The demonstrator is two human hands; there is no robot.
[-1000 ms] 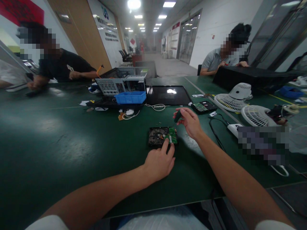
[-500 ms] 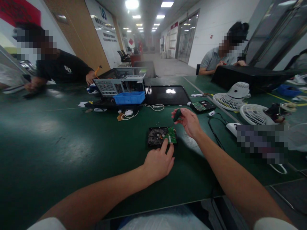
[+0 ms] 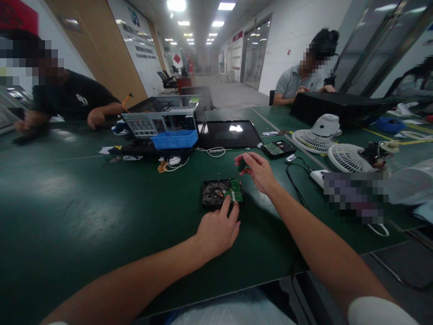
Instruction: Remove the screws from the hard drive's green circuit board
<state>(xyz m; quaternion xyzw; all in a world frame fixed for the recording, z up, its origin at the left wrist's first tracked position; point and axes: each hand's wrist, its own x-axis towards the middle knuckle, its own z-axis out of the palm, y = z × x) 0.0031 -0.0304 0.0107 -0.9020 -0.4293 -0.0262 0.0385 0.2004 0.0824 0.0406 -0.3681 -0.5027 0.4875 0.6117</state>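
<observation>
A hard drive (image 3: 214,193) lies flat on the green table, dark metal on its left side and a green circuit board on its right. My left hand (image 3: 216,228) rests at its near edge, two fingers stretched out and their tips touching the circuit board. Just beyond the drive's right corner, raised above the table, my right hand (image 3: 257,170) is closed round a small screwdriver (image 3: 242,165) with a dark green handle. Its shaft cannot be made out. Several tiny screws (image 3: 217,174) lie just behind the drive.
Farther back are an opened computer case (image 3: 144,124), a blue tray (image 3: 175,139), a black panel (image 3: 230,134) and a second hard drive (image 3: 278,149). Fan parts (image 3: 314,135) and a power strip (image 3: 318,178) lie to the right. Two people sit across the table.
The whole view has shifted slightly, with things now farther left. My hands keep nearly the same places over the drive. The left co-worker's hand has moved away from the computer case.
</observation>
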